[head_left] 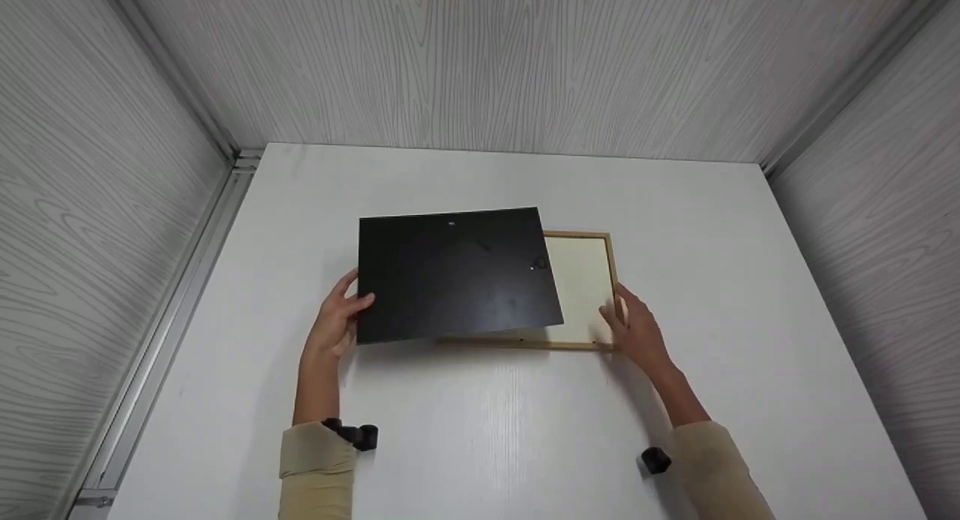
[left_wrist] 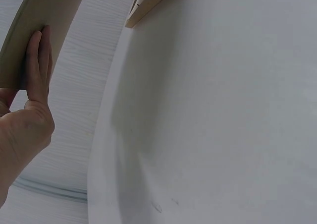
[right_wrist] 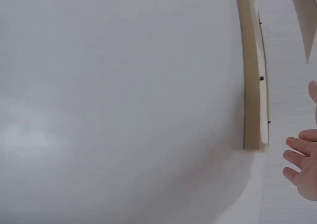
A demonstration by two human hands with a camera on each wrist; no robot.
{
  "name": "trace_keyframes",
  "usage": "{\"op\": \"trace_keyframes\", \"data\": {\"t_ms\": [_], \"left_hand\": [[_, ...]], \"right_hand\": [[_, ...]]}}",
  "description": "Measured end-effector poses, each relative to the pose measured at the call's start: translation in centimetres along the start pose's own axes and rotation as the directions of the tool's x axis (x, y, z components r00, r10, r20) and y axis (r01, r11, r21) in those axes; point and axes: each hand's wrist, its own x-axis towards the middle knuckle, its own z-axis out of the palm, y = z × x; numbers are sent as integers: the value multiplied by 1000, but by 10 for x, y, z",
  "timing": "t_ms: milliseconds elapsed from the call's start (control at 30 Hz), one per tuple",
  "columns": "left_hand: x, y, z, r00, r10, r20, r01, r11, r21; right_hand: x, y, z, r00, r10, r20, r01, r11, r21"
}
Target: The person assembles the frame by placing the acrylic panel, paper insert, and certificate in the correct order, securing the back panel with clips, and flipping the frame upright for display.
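My left hand (head_left: 335, 317) pinches the left edge of a black picture-frame backing board (head_left: 457, 280), thumb on top and fingers underneath. In the left wrist view the fingers lie flat along the board's brownish underside (left_wrist: 49, 11). The board is raised and tilted, overlapping the left part of a light wooden picture frame (head_left: 555, 346) in the head view. Inside the frame shows a cream sheet (head_left: 581, 280). By the frame's right side is my right hand (head_left: 641, 332), holding nothing. Its fingers (right_wrist: 299, 144) are extended and spread near the frame's end in the right wrist view.
The frame lies on a white table (head_left: 487, 430) with a wood-grain panel (head_left: 487, 62) behind it and panels at both sides. Small dark tabs (right_wrist: 261, 79) line the frame's inner edge. A black wrist camera (head_left: 656, 461) sits by the right cuff, another (head_left: 366, 437) by the left.
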Motion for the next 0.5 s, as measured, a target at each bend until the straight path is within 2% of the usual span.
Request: {"op": "trace_keyframes", "data": {"t_ms": [33,100,233,300,367,400,500], "left_hand": [[1,-1,1,1000,-1,3,1,1000,0],[2,-3,4,1000,-1,10,1,1000,5],[6,-6,12,1000,-7,21,7,1000,15],[6,-7,17,999,-9,40,8,1000,22],[8,-10,21,999,-10,51,9,1000,22],[9,-11,22,998,-9,55,8,1000,25],[14,-18,25,999,-3,50,2,1000,26]], "right_hand": [[2,-6,1,1000,-1,-23,3,996,88],[5,-19,4,999,0,-41,10,969,246],[10,-39,9,998,57,0,-49,863,503],[10,-45,11,994,109,24,-104,822,560],[11,-49,12,986,162,40,-154,793,590],[11,-50,13,981,187,45,-177,788,590],[12,-52,13,972,230,44,-215,803,555]]}}
